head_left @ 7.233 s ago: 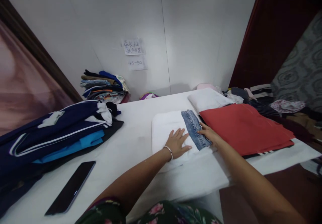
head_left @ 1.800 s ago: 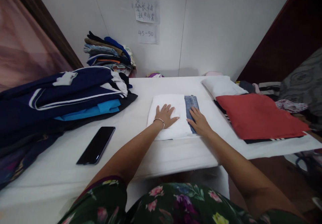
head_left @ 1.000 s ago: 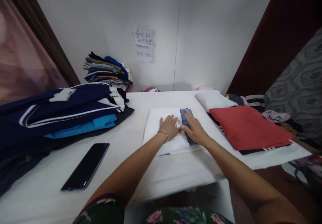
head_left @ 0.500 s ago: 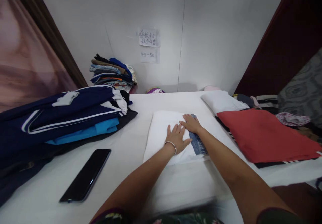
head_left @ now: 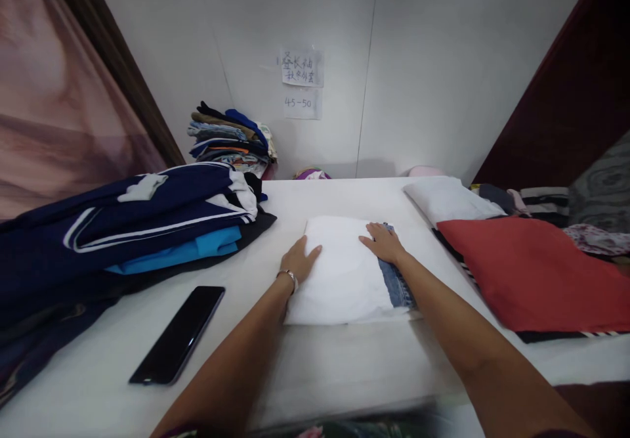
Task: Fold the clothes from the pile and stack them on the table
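A folded white garment lies flat on the white table in front of me, with a strip of blue denim showing along its right side. My left hand rests at the garment's left edge, thumb apart from the fingers, a bracelet on the wrist. On the upper right part lies my right hand, flat with its fingers spread, across the border of the white cloth and the denim. Neither hand grips anything that I can see.
A black phone lies at the left, below a heap of navy clothes. Folded clothes are stacked by the wall. To the right lie a red garment and a white folded one.
My left hand has slid from the middle of the white garment to its left edge. My right hand stays at the upper right. The view has shifted slightly.
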The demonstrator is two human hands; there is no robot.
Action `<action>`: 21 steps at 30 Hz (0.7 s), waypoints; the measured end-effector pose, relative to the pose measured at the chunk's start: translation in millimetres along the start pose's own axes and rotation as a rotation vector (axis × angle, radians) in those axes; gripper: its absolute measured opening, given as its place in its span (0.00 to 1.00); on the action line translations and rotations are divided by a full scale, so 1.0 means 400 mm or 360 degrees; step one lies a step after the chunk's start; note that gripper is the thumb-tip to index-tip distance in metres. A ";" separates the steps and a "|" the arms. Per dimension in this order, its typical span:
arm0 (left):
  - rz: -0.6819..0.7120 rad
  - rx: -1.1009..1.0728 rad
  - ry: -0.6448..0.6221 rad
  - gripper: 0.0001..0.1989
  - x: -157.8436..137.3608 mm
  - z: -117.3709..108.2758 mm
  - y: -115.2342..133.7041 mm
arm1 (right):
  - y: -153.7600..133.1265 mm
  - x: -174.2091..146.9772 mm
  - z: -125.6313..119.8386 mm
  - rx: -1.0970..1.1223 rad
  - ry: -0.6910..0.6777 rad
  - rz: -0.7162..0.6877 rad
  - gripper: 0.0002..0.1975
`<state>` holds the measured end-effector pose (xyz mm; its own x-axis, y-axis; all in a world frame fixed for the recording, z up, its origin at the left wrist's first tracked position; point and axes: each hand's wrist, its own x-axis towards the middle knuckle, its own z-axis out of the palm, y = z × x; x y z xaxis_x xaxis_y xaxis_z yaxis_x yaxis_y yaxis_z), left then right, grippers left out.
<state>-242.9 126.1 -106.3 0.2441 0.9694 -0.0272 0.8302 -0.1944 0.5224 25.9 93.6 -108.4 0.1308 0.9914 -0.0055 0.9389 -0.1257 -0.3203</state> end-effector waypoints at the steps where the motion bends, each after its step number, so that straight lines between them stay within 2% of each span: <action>1: -0.0086 -0.0113 0.0029 0.34 0.001 -0.004 -0.005 | 0.002 0.001 0.002 -0.0003 0.0005 -0.0001 0.32; 4: -0.0297 -0.0450 0.0045 0.33 0.004 -0.017 -0.004 | 0.007 0.002 0.006 -0.0020 0.0025 -0.0005 0.32; 7: -0.0398 -0.0610 -0.0040 0.30 0.010 -0.030 -0.002 | 0.010 0.002 0.008 -0.0034 0.0049 -0.0006 0.32; 12: -0.0398 -0.0774 -0.0149 0.28 0.013 -0.027 -0.010 | 0.010 0.001 0.007 -0.0065 0.0039 0.0014 0.33; 21: -0.0400 -0.0806 -0.0079 0.30 0.012 -0.002 -0.027 | -0.010 -0.010 -0.010 -0.0216 -0.0025 0.0024 0.31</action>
<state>-251.0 133.1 -111.4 0.1033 0.9660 -0.2370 0.5248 0.1495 0.8380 22.9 89.9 -103.5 0.1412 0.9897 -0.0247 0.9714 -0.1433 -0.1891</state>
